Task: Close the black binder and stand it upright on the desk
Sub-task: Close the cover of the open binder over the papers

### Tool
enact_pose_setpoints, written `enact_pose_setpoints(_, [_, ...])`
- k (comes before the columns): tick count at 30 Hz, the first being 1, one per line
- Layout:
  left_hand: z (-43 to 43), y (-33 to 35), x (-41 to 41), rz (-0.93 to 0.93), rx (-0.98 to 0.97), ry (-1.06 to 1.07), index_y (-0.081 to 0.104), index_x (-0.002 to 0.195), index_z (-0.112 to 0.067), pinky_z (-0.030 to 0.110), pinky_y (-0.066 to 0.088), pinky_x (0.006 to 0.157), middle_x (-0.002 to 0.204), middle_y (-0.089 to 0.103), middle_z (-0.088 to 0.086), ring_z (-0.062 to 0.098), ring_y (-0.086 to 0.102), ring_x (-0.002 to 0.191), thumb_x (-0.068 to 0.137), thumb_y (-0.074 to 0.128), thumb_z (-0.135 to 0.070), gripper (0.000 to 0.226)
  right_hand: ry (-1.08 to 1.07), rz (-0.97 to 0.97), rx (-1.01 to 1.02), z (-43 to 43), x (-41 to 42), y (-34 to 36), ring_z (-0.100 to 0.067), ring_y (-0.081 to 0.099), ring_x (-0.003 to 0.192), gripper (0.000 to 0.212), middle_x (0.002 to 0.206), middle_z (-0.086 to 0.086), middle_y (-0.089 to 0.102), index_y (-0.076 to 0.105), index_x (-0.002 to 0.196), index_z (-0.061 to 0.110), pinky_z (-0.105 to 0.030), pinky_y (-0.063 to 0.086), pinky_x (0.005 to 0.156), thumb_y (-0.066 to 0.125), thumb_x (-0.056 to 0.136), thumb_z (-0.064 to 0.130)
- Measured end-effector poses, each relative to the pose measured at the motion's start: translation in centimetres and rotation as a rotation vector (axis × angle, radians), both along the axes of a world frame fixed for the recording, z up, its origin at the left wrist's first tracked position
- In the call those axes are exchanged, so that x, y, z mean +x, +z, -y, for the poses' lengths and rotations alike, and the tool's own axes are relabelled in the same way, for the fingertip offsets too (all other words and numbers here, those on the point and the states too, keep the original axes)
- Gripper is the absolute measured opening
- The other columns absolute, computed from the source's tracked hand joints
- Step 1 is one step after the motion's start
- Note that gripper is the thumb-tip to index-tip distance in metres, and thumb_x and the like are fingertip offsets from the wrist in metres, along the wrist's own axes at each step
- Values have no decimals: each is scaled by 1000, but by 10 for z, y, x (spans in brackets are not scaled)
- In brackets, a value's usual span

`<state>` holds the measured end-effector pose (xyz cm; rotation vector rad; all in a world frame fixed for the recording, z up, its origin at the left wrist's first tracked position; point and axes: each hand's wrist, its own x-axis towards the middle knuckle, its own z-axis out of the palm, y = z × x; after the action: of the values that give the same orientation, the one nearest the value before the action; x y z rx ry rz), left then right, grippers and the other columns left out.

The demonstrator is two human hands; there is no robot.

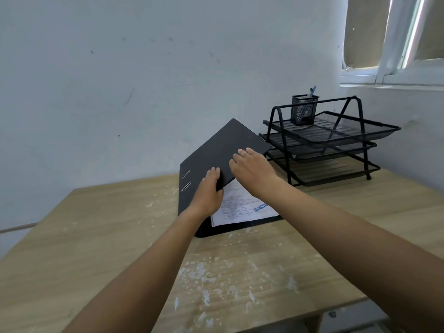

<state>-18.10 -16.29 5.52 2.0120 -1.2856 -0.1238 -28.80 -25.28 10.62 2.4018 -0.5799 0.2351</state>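
On the scuffed pale wooden surface (120, 236) the black cardboard lever-arch binder (216, 150) lies half open, its cover raised over printed sheets (240, 207). Closing is judged under way: the left hand (206, 195) has its grip on the cover's edge, the right hand (252, 171) rests flat. Lowering, then upending, is called for next. The ring mechanism is hidden.

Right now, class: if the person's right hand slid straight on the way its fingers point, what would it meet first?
The right hand lies flat on the half-raised black binder cover, fingers pointing up-left along it. It would likely cross bare cover, then pass its top edge toward the pale wall; depth is unclear.
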Motion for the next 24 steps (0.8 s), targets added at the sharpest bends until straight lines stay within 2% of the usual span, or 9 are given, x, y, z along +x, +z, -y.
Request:
enact_pose_setpoints(4, [-1, -6, 3, 3, -13, -22, 22, 150, -6, 36, 12, 122, 161, 18, 10, 22, 11, 150, 93, 44, 2, 62, -21, -9, 15, 7, 7, -1, -29, 49, 125, 33, 127, -11, 58, 54, 124, 11, -38, 35, 106, 57, 92, 11])
enact_pose_setpoints(7, [-10, -17, 11, 16, -26, 5, 27, 150, -10, 35, 15, 122, 160, 23, 6, 21, 15, 149, 92, 47, 1, 62, -27, -10, 11, 16, 6, -4, -31, 46, 129, 39, 131, -11, 55, 51, 129, 11, -41, 31, 110, 57, 91, 10])
enact_pose_setpoints(13, [-38, -51, 37, 63, -19, 88, 31, 149, -16, 39, 25, 119, 158, 29, 2, 21, 25, 147, 86, 40, 13, 70, -17, -2, 50, 32, -7, -17, -34, 39, 136, 46, 141, -13, 48, 41, 140, 11, -43, 27, 113, 48, 95, 7])
enact_pose_setpoints(18, [-48, -60, 44, 146, -36, 81, 30, 150, -20, 21, 12, 116, 159, 25, -1, 14, 16, 149, 87, 37, 19, 74, -37, -4, 113, 36, -13, -32, -38, 26, 145, 57, 156, -15, 31, 25, 152, 13, -51, 21, 117, 43, 99, 5])
enact_pose_setpoints(24, [-66, -55, 59, 250, -30, 101, 39, 146, -17, 20, 15, 116, 156, 32, 0, 15, 23, 147, 81, 36, 23, 77, -26, 11, 188, 23, -8, -43, -39, 26, 145, 66, 157, -17, 28, 18, 154, 13, -53, 22, 116, 47, 96, 1])
